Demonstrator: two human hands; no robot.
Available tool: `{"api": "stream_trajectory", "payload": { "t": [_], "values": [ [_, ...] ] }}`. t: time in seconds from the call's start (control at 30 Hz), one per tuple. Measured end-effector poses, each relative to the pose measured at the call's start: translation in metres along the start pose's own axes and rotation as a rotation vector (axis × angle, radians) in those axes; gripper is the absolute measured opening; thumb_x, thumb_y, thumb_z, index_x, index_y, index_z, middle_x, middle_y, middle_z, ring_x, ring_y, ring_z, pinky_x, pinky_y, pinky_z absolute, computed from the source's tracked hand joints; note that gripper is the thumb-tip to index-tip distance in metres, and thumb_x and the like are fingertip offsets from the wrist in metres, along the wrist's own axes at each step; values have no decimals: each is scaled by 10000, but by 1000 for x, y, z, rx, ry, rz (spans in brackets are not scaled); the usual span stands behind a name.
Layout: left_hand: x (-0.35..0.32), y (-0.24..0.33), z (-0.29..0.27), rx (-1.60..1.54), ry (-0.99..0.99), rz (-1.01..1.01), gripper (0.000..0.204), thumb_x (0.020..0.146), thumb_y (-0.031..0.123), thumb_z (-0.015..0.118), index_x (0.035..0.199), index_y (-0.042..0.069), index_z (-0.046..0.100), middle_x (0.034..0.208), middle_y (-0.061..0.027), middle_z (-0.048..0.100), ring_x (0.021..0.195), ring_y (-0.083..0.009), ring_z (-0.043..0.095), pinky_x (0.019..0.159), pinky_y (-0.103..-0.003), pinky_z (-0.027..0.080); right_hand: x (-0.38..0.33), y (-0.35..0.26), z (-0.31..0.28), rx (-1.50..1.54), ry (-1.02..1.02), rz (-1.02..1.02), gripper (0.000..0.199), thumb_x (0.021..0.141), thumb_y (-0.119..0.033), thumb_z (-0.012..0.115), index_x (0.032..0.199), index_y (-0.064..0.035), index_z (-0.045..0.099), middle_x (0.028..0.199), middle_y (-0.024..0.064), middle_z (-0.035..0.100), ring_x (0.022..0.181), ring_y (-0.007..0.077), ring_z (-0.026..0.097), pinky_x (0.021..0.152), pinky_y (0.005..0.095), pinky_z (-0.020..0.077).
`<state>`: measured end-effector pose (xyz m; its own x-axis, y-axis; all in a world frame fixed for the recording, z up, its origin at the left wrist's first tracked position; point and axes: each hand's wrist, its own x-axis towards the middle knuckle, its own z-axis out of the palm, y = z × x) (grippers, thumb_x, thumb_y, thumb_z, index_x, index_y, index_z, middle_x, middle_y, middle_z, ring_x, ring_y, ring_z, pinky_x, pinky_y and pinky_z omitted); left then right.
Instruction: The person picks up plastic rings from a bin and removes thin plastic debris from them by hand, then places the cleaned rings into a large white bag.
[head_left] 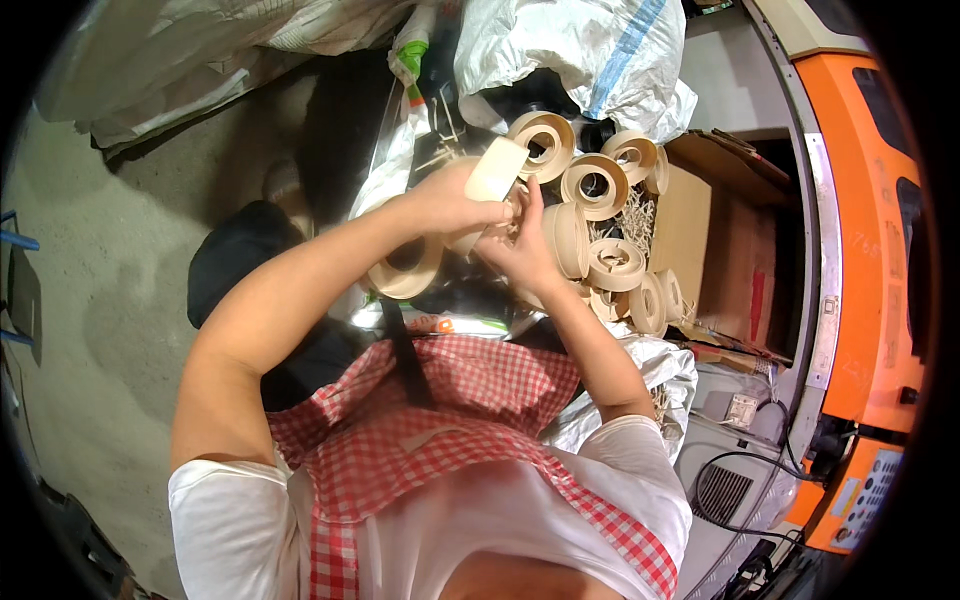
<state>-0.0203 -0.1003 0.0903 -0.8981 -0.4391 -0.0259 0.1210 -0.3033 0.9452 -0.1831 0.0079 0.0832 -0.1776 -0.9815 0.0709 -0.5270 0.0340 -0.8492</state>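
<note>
My left hand (pixel 450 195) grips a pale beige roll of edge banding tape (pixel 497 168), held up on its edge. My right hand (pixel 518 245) meets it from the right, its fingers on the roll's lower side and on a loose tangle of strip. Another beige roll (pixel 407 268) hangs below my left wrist. Several more coiled beige rolls (pixel 600 235) lie piled just beyond my hands, some upright, some flat.
A brown cardboard box (pixel 725 240) stands to the right of the rolls. White woven sacks (pixel 590 50) lie behind them. An orange and grey machine (pixel 860 250) with cables runs along the right. Bare concrete floor (pixel 90 290) lies at the left.
</note>
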Motion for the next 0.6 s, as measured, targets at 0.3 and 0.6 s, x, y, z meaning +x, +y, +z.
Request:
{"api": "stream_trajectory", "payload": {
  "t": [0.3,0.6],
  "values": [
    [2,-12,-9,212,260,-33,583,767,208,677,1264,22,436,1069,-112,589,929,-156,579,796,-276,477,-4,37,-3,-358,54,179,538,848,-257,650,1269,-8,427,921,104,609,795,239,619,697,339,502],
    [-14,-36,-47,967,162,-596,460,711,376,632,956,-12,650,973,-227,642,874,-348,628,790,-394,495,12,85,13,-897,-87,-13,485,696,-243,721,1120,-77,553,1010,107,600,1012,272,542,959,426,359]
  ]
}}
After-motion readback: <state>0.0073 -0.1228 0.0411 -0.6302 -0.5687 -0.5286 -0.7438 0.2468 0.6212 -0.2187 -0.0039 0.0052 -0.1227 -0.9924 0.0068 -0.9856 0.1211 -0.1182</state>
